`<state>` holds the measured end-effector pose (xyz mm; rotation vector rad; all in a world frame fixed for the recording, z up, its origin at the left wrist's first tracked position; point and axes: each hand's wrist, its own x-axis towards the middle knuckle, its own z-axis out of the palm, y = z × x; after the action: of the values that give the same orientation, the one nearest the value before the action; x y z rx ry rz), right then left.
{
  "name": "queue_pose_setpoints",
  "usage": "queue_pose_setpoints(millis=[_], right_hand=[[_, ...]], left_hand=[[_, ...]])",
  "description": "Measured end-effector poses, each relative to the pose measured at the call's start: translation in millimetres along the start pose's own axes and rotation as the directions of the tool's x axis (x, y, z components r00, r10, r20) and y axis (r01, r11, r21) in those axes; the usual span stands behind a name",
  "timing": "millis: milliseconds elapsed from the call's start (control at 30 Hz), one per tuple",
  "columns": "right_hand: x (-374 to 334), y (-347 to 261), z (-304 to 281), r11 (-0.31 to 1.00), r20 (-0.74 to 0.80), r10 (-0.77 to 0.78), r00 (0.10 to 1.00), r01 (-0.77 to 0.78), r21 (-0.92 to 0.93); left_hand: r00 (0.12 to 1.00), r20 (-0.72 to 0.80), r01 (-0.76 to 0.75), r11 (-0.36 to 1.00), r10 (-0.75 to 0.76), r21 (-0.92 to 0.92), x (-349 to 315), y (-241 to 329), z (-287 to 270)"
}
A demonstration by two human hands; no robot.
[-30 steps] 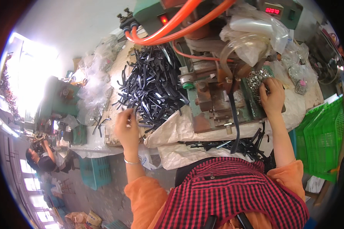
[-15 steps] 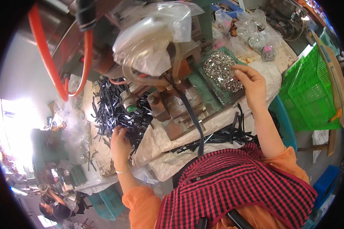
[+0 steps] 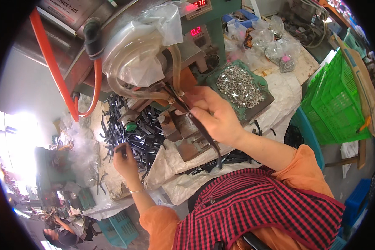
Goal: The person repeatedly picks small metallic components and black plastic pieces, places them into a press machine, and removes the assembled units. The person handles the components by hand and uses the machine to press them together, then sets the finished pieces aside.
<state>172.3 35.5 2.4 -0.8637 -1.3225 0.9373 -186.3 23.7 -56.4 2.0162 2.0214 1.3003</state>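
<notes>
My right hand [image 3: 216,114] is at the press [image 3: 185,146], its thumb and fingers pinched beside a long black strap [image 3: 206,135] that hangs down from the tooling. What lies in the pinch is too small or hidden to make out. At the edge of a heap of black strips [image 3: 148,135], my left hand [image 3: 126,164] is closed, with a dark strip [image 3: 121,149] showing between the fingers. Small shiny metal pieces [image 3: 239,85] fill a green tray [image 3: 264,98] to the right of the press.
Clear tubes and a plastic bag [image 3: 141,62] hang over the press, next to an orange hose [image 3: 50,62]. Bags of metal parts [image 3: 286,62] lie at the back right. Green crates [image 3: 333,96] stand at the right. A co-worker [image 3: 64,233] sits at far left.
My right hand has left the metal pieces and moved left to the press tooling. My left hand has curled around a dark strip at the heap. The view has shifted slightly.
</notes>
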Motion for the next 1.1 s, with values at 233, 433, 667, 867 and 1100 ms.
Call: queue_pose_setpoints(millis=[233, 433, 667, 867, 1100], right_hand=[[-10, -15, 1, 0.999, 0.047, 0.043, 0.998, -0.042, -0.029], [-3, 33, -84, 0.447, -0.032, -0.188, 0.982, 0.056, -0.893], [-3, 83, -125, 0.441, -0.067, -0.331, 0.941, 0.091, -0.893], [6, 79, -119, 0.459, -0.107, -0.294, 0.95, 0.042, -0.888], [35, 95, -82, 0.149, 0.185, -0.266, 0.946, 0.23, -0.962]], left_hand=[[0.932, -0.351, -0.286, 0.781, 0.092, -0.555, -12, 154, 13], [0.637, -0.062, -0.753, 0.602, 0.769, -0.267, -21, 217, 36], [0.581, -0.149, -0.805, 0.537, 0.801, -0.253, -18, 204, 64], [0.594, -0.139, -0.792, 0.545, 0.793, -0.275, -17, 207, 65], [0.653, -0.116, -0.747, 0.611, 0.748, -0.263, -31, 198, 58]])
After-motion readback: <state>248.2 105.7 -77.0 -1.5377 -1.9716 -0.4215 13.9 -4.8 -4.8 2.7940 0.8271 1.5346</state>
